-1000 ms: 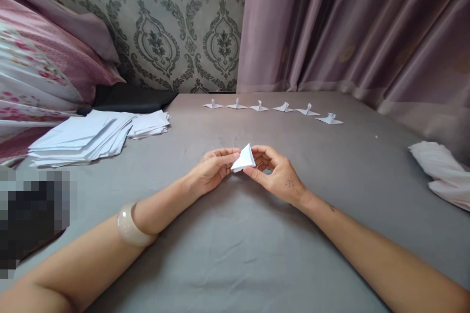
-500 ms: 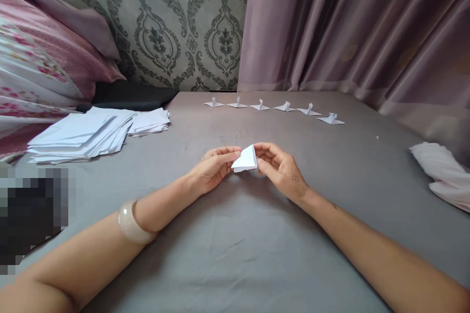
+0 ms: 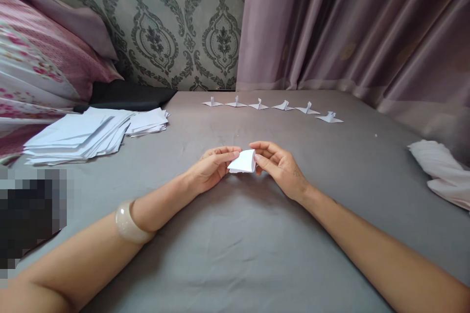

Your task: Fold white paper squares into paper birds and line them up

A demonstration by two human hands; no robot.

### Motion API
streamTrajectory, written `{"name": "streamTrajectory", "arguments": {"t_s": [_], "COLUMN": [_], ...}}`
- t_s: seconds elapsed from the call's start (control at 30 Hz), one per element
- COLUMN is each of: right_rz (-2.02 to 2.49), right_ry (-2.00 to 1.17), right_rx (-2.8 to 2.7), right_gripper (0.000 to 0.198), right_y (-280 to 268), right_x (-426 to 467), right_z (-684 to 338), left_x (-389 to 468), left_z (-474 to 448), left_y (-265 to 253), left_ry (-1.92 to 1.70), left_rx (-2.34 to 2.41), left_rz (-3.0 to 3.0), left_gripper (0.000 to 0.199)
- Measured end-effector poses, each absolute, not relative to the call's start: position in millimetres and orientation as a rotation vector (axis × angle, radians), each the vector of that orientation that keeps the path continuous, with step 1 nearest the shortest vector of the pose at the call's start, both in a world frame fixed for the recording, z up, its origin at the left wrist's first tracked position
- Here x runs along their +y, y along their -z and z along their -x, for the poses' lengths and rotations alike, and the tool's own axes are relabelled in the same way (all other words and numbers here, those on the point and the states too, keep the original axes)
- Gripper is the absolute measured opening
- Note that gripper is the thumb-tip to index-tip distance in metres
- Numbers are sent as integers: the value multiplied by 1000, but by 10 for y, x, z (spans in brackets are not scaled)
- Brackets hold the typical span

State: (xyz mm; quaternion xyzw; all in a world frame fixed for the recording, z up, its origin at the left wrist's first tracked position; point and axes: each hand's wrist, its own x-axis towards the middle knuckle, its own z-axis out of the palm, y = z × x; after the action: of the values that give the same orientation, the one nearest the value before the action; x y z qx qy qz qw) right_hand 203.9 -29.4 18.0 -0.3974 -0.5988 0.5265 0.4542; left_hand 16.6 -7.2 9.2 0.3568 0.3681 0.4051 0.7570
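A small folded piece of white paper [image 3: 243,162] is held between my two hands, a little above the grey cloth. My left hand [image 3: 213,166] pinches its left corner, thumb on top and fingers underneath. At the paper's right edge, my right hand [image 3: 277,168] has its thumb against the fold and its index finger curved over behind. The paper's right side looks slightly rounded, with layers showing along the lower edge. Some fingertips of both hands are hidden behind it.
Several folded paper figures [image 3: 258,104] stand in a row at the back. Left lie a stack of white sheets [image 3: 77,132] and a smaller paper stack [image 3: 147,121], with a black item [image 3: 128,95] behind. A white cloth [image 3: 440,166] lies at right on the grey cloth [image 3: 235,254].
The paper's upper right tip has come down, so its outline is now more four-sided and its right edge rounded. My right thumb has moved up slightly along that edge.
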Motion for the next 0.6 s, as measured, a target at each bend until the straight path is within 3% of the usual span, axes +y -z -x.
{"name": "streamTrajectory", "arguments": {"t_s": [0.6], "right_rz": [877], "right_ry": [-1323], "right_rx": [-1525], "right_gripper": [27], "right_y": [-152], "right_x": [-280], "right_z": [-2064], "left_x": [-62], "left_z": [-155], "left_y": [-98], "left_ry": [-855], "left_rx": [799], "left_rz": [-815], "left_gripper": [16]}}
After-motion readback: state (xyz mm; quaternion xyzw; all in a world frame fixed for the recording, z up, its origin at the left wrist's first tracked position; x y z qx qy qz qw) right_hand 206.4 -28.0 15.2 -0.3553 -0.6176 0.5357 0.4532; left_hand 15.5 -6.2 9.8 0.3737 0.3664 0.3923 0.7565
